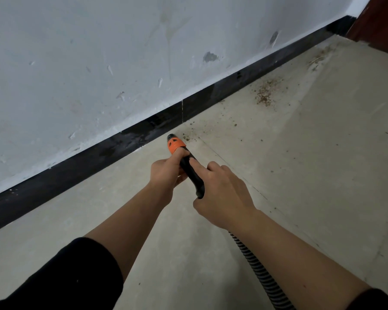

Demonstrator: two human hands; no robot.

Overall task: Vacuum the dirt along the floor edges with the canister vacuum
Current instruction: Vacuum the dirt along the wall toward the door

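Left hand (pixel 166 173) and right hand (pixel 222 198) both grip a black nozzle (pixel 176 144) with an orange collar, the left nearer the tip. The tip is low beside the skirting (pixel 99 157), just short of brown dirt (pixel 186 137) on the floor (pixel 300 175). Pushing forward too fast could scatter the crumbs.

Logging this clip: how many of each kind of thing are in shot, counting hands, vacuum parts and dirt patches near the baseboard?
hands: 2, left hand and right hand, both gripping the wand
vacuum wand: 1
ribbed hose: 1
dirt patches: 3
Total: 7
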